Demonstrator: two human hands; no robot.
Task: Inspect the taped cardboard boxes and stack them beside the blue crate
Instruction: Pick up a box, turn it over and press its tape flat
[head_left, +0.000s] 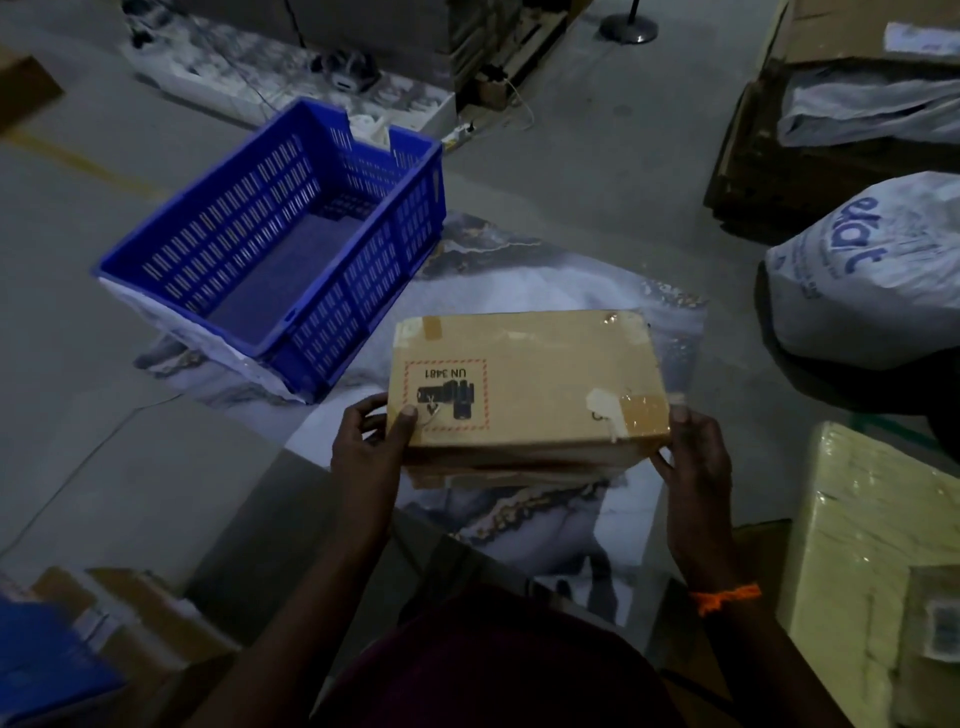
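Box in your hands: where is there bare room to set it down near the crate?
The marbled sheet between the blue crate and the box is bare, as is the grey floor behind it. The right is crowded by a white sack.

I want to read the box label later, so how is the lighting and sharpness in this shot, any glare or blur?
Head view: dim overall, the edges darkest; the box is the brightest thing, and its upside-down UN 3481 label is legible; clear tape near the right hand shows mild glare; the blue crate bends slightly from the wide lens; the bottom-left corner is blurred; the left hand is dark but sharp.
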